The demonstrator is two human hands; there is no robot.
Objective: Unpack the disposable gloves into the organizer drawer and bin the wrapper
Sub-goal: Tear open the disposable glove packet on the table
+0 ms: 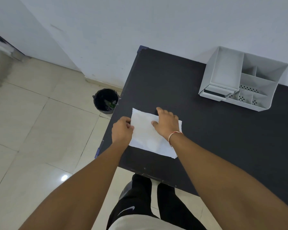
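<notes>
Pale floor tiles (40, 123) and a plain white wall (140, 22) surround a black table (214, 130) that carries the work. Flat on the table, beneath both hands, lies the white glove packet (148, 135), still sealed as far as can be seen. Left hand (122, 130): fingers curled and closed on the packet's left edge. Right hand (166, 123): fingers spread and laid flat on top of the packet near its far edge; a thin band (175, 134) circles the wrist. Well beyond the right hand, against the wall, stands the grey organizer (263, 83), with open compartments and a small drawer (214, 93) at its front left. On the floor past the left hand, just beside the table's edge, sits a black bin (105, 101) holding some scraps.
</notes>
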